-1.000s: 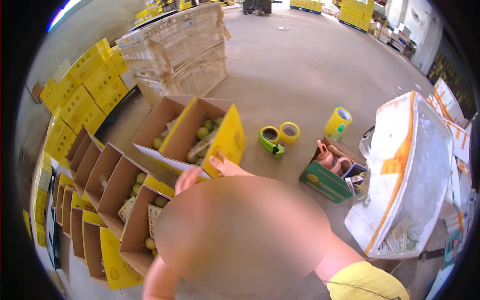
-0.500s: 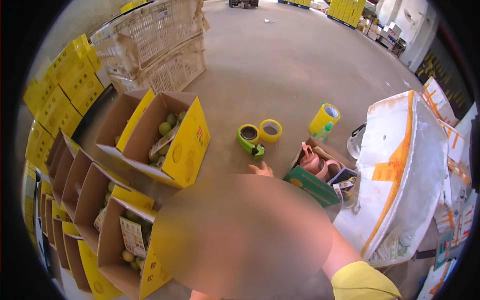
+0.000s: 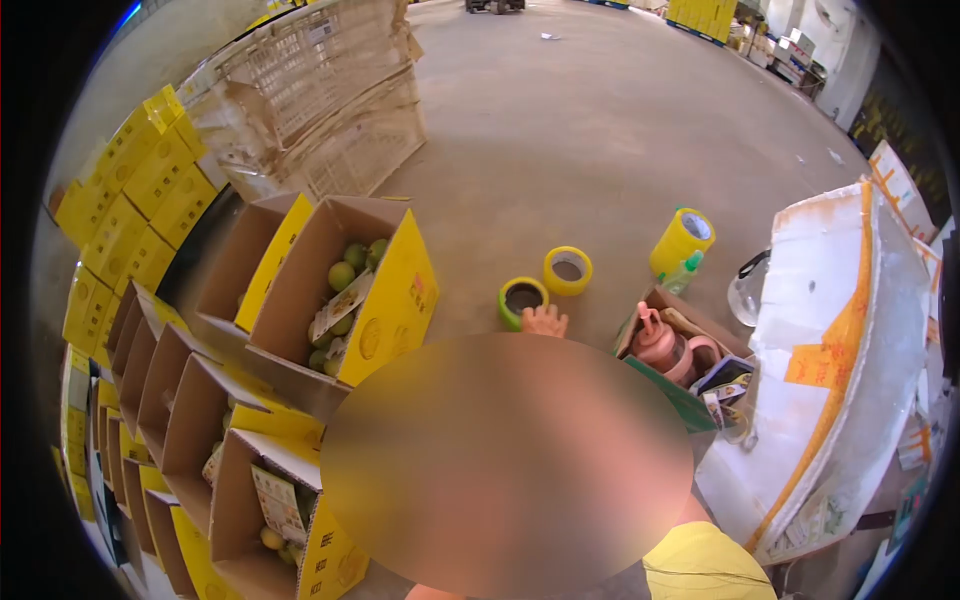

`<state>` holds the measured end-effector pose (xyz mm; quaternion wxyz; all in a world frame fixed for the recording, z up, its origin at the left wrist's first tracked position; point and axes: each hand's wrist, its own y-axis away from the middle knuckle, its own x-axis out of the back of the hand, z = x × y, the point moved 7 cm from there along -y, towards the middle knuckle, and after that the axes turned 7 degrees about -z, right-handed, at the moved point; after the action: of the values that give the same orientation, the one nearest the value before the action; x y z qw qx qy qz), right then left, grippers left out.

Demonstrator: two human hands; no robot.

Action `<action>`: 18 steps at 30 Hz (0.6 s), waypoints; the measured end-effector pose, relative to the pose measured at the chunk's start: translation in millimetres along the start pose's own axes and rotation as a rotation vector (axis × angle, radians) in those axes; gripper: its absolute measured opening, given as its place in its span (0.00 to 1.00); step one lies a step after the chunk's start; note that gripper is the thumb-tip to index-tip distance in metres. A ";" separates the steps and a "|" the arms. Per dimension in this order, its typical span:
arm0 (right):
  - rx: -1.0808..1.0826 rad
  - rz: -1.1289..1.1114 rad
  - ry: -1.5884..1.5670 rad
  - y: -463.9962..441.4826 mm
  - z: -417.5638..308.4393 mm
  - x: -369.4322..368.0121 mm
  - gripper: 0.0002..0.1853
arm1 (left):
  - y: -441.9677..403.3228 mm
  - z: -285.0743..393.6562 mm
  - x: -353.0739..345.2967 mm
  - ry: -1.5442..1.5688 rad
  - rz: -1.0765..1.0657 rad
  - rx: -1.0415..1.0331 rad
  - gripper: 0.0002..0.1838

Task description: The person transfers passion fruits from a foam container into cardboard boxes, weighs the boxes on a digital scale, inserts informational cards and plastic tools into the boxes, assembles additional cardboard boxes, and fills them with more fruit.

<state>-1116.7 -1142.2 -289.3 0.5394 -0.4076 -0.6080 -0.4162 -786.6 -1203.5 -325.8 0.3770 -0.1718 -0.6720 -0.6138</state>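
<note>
Left of the right hand (image 3: pixel 545 321), green fruit (image 3: pixel 342 275) in cartons (image 3: pixel 392 310)

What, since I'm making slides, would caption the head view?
Right hand at the green tape dispenser, near an open yellow box of fruit.

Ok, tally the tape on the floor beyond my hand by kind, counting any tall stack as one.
Green-edged roll, at the right hand's fingers: 1
Loose flat yellow roll: 1
Tall yellow stack, rolls inside not countable: 1
Total: 3
</note>
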 end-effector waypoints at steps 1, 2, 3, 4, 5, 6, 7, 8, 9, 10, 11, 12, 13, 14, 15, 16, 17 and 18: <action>-0.002 -0.025 -0.001 3.7 1.5 -10.9 0.13 | 0.1 1.1 3.4 0.017 0.004 -0.001 0.65; -0.002 -0.044 -0.003 7.8 0.4 -12.6 0.13 | -1.2 2.5 6.1 0.019 0.014 -0.018 0.65; 0.046 -0.065 0.021 12.4 -2.5 -14.3 0.11 | -1.2 1.3 4.6 0.031 0.001 -0.008 0.65; 0.038 -0.059 0.028 18.0 1.5 -10.4 0.11 | -0.7 0.5 3.1 0.041 -0.015 0.008 0.65; 0.062 -0.049 -0.024 23.9 -0.3 -8.2 0.12 | -0.4 0.8 3.2 0.040 -0.012 0.004 0.65; 0.091 -0.037 -0.082 27.1 -5.3 -6.3 0.12 | -0.9 0.2 2.5 0.040 -0.010 0.011 0.65; 0.092 0.033 -0.107 27.3 -4.9 -4.3 0.13 | -2.1 0.4 1.0 0.028 -0.013 0.005 0.65; 0.079 0.042 -0.152 22.6 -3.0 -9.8 0.14 | -1.8 0.0 0.0 0.017 -0.018 0.001 0.65; 0.065 0.047 -0.197 16.8 0.3 -16.1 0.15 | -1.8 -0.9 -0.3 0.014 -0.020 0.013 0.65; 0.050 0.092 -0.175 12.5 4.7 -20.2 0.16 | -1.5 0.5 1.1 0.016 -0.015 0.007 0.65; 0.036 0.130 -0.190 13.6 8.8 -12.7 0.13 | -0.9 0.7 1.7 0.017 -0.014 0.000 0.65; 0.022 0.165 -0.202 15.8 13.6 -5.4 0.11 | 0.2 -0.3 0.2 0.015 -0.026 0.007 0.65; 0.027 0.210 -0.183 16.2 16.6 -2.1 0.11 | 0.6 0.2 0.9 0.006 -0.017 0.005 0.66; 0.030 0.205 -0.183 15.0 19.2 4.7 0.11 | -0.2 1.1 2.5 -0.002 -0.004 0.000 0.66; 0.055 0.302 -0.193 16.7 21.7 19.5 0.10 | -0.5 1.2 2.1 0.004 -0.007 0.002 0.66; 0.080 0.400 -0.204 15.7 24.3 32.9 0.09 | -0.9 1.1 2.0 0.002 -0.007 0.003 0.66; 0.055 0.471 -0.211 8.1 30.1 41.6 0.09 | -1.0 0.9 1.6 -0.001 -0.007 0.004 0.65; 0.029 0.544 -0.219 -1.7 36.2 51.9 0.09 | -1.0 1.0 0.6 0.001 -0.005 0.005 0.65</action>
<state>-1134.3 -1106.0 -240.4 0.5683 -0.5901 -0.5369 -0.2012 -788.0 -1202.9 -326.0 0.3761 -0.1687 -0.6738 -0.6133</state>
